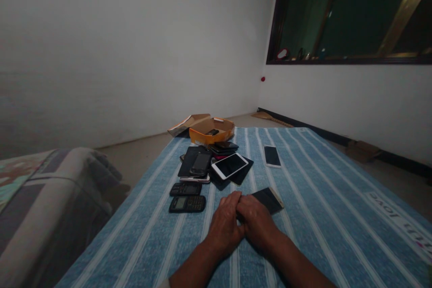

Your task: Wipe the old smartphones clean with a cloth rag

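My left hand (223,222) and my right hand (257,221) rest together on a blue striped cloth (317,216). Their fingers are closed and overlap, the left over the right, and nothing shows inside them. A dark smartphone (270,199) lies flat just beyond my right hand, touching or nearly touching its knuckles. Ahead on the left lie two small black keypad phones (187,204), one behind the other. Farther on is a pile of several smartphones (202,162) with a white-framed phone (229,165) on top.
An open orange cardboard box (212,131) with a small phone inside stands at the cloth's far end. A lone smartphone (272,156) lies to the right of the pile. A folded grey blanket (57,198) bulges at the left. White walls and a dark window (351,13) close the room.
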`<state>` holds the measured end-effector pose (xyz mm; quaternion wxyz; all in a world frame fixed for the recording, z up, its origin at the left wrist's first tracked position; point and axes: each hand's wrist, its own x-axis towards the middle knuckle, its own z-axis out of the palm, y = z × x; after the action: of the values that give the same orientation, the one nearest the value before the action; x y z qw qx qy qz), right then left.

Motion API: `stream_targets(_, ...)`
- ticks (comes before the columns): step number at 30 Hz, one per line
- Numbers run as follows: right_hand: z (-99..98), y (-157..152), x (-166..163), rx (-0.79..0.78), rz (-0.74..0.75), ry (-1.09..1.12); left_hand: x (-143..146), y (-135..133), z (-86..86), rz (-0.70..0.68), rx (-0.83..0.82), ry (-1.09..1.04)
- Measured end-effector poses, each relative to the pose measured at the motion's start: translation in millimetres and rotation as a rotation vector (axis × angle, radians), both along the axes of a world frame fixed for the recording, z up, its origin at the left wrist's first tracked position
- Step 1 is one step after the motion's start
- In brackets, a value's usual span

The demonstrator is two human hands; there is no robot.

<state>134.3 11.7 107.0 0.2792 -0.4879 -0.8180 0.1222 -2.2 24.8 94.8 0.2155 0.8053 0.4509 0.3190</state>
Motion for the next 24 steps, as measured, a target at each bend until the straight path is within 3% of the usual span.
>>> stream_targets(24,12.5,-8,-3,-0.084,-0.065,-0.057,-2,3,-5.6,0.025,0.060,0.025)
